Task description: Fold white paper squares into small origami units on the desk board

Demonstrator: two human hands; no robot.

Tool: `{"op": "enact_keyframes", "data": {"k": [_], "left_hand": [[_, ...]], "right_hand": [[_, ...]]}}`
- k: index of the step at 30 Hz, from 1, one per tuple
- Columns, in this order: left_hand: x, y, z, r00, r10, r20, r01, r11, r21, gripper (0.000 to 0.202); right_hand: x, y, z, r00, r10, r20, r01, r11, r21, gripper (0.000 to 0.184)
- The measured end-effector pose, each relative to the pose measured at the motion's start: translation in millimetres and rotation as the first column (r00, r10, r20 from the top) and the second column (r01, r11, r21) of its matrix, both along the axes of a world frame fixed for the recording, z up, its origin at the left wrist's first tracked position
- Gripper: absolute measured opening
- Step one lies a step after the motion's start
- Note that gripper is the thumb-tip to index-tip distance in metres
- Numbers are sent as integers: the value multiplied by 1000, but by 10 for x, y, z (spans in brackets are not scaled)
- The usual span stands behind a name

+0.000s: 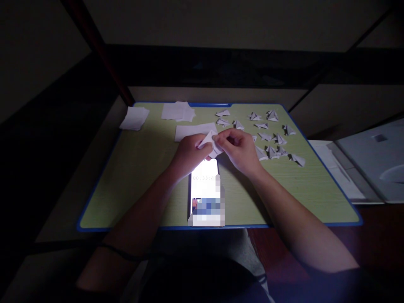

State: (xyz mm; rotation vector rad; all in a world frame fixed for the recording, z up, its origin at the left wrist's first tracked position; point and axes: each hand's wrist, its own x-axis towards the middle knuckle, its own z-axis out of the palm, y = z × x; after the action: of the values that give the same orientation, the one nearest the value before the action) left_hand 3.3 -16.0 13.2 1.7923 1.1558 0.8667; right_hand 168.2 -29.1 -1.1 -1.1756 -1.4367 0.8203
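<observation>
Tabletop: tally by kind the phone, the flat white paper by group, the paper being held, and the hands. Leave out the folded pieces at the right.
Phone: 1
Flat paper groups: 3 (far left, far middle, just beyond the hands)
Held paper: 1
Hands: 2 (left hand, right hand)
Total: 7

folded piece [207, 138]: matt paper; tabletop [142, 168]: smooth, faintly wood-grained; rim [210, 104]: plastic-looking.

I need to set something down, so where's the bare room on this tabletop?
The green tabletop is bare at left, between the leftmost paper stack, blue rim and left forearm, and at front right, between right forearm, folded paper pieces and rim. It's crowded at far right with those pieces, and mid-table around your left hand, right hand, held paper and phone.
</observation>
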Motion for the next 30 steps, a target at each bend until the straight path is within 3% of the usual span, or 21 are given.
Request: {"op": "enact_keyframes", "data": {"k": [9, 19, 30], "left_hand": [[5, 16, -48, 1000, -5, -3, 6, 1000, 18, 14], [34, -58, 80, 998, 9, 60, -5, 997, -79, 11], [26, -17, 10, 995, -24, 95, 29, 998, -55, 14]], "right_hand": [[-10, 11, -9, 1000, 3, -28, -3, 1000, -7, 27], [-32, 12, 17, 995, -2, -102, -1, 999, -34, 26], [-9, 4, 35, 993, 32, -113, -35, 999, -26, 20]]}}
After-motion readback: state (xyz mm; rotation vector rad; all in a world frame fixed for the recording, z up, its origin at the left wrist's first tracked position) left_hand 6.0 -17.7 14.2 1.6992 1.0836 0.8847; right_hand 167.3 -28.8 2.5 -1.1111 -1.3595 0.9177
